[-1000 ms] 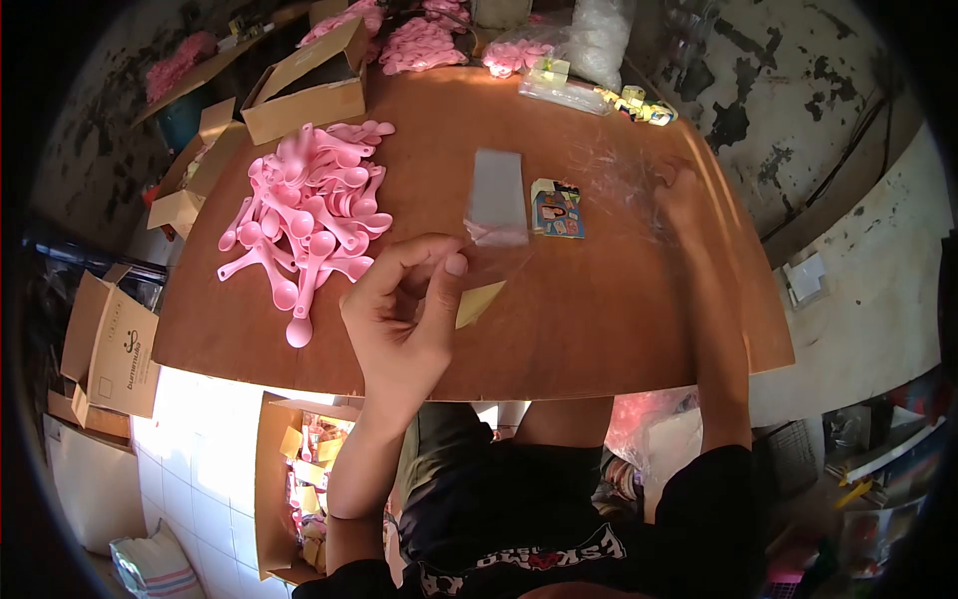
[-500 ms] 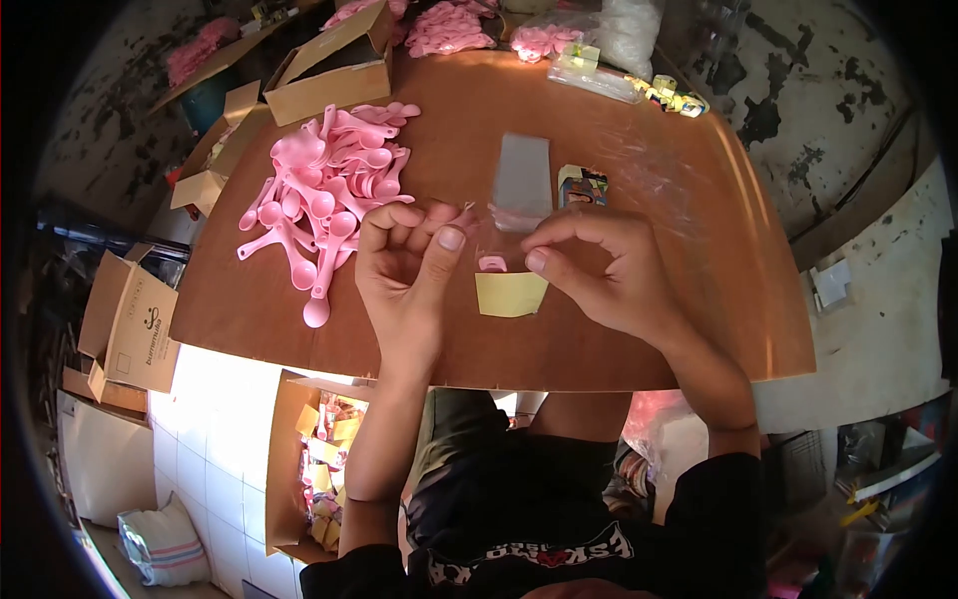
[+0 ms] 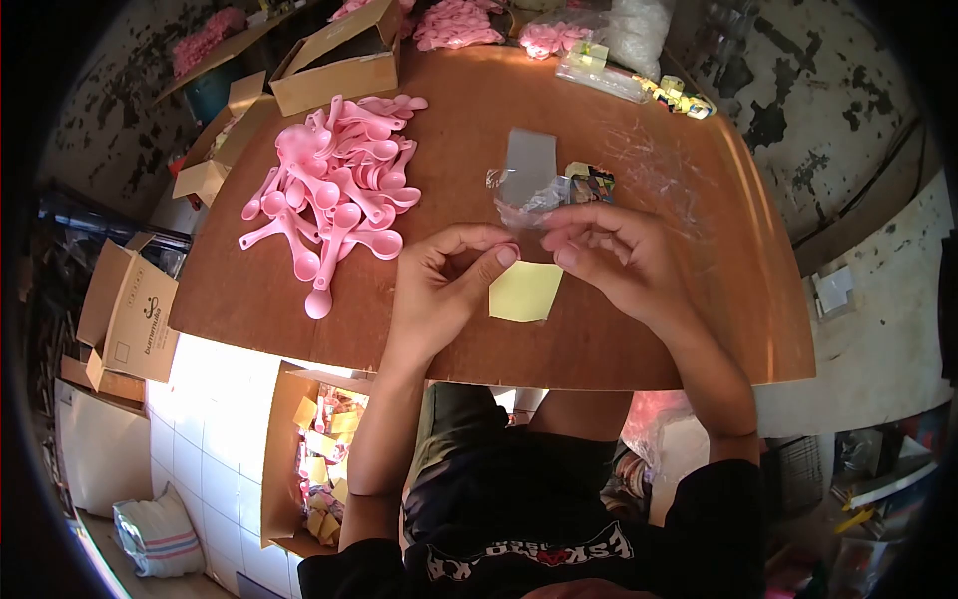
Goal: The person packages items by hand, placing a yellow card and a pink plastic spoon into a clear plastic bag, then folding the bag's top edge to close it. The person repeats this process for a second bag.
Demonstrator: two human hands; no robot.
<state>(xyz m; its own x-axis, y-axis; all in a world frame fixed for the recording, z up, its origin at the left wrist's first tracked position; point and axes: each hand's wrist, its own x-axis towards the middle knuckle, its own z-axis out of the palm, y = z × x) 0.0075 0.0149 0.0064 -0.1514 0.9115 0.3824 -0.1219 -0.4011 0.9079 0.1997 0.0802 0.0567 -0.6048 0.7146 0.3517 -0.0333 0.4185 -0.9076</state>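
My left hand (image 3: 449,285) is closed in a pinch at the table's middle, with a small pink plastic piece (image 3: 510,249) showing at its thumb tip. Just below lies a yellow card (image 3: 525,292), its top edge close to both hands. Fingers curled, my right hand (image 3: 624,265) pinches at a crumpled clear plastic bag (image 3: 529,208) that spreads above the fingertips. Behind the bag lie a stack of flat clear bags (image 3: 531,160) and a printed card stack (image 3: 593,184). Left of my hands is a heap of pink measuring spoons (image 3: 334,190).
The brown table (image 3: 599,349) curves around me. At its back are a cardboard box (image 3: 334,80), bagged pink pieces (image 3: 554,40) and small yellow packets (image 3: 679,98). Loose clear film (image 3: 659,170) lies on the right. A box of packed items (image 3: 329,449) stands below on the left.
My left hand has moved right and down to the pink piece above the yellow card. Clear plastic now spreads above my right fingertips. The view has shifted slightly.
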